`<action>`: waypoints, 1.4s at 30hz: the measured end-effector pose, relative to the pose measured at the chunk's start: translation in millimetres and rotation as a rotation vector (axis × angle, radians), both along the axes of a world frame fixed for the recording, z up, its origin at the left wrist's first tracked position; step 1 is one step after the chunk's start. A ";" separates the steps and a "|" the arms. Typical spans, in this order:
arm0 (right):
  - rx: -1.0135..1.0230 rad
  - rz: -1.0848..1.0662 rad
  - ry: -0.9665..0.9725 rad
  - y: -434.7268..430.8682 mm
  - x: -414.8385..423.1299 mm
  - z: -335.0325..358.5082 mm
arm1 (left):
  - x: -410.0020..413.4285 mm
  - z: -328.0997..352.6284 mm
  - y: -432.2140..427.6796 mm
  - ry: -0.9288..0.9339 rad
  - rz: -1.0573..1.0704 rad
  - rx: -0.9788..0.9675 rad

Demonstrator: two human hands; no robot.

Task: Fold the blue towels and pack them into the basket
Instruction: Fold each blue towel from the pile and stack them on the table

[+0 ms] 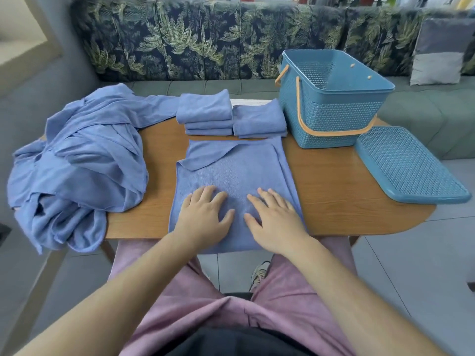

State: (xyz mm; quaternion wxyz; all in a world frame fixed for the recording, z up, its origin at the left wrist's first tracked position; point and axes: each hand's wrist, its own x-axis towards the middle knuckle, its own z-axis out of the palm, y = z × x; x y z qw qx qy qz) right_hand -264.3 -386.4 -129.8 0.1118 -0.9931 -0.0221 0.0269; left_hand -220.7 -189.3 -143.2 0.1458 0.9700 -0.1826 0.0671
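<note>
Blue towel (236, 173) lies spread flat, folded stacks (258, 119) beside open basket (329, 124).

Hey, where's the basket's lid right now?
In the head view, the lid lies flat on the right end of the table, just right of and nearer than the open basket.

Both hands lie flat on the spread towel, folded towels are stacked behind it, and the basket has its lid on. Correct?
No. The head view shows the basket open, its lid lying on the table beside it. The rest is right.
</note>
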 end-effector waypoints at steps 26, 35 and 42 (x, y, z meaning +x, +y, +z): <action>0.173 0.069 -0.161 3.8 78.0 15.6 | 72.8 20.2 12.2 -0.035 0.056 0.158; 0.127 0.012 -0.177 -5.5 142.9 13.1 | 92.9 28.1 20.0 -0.147 -0.016 -0.026; 0.567 -0.093 -0.178 -80.5 130.2 3.2 | 124.7 25.0 65.0 0.095 0.003 -0.357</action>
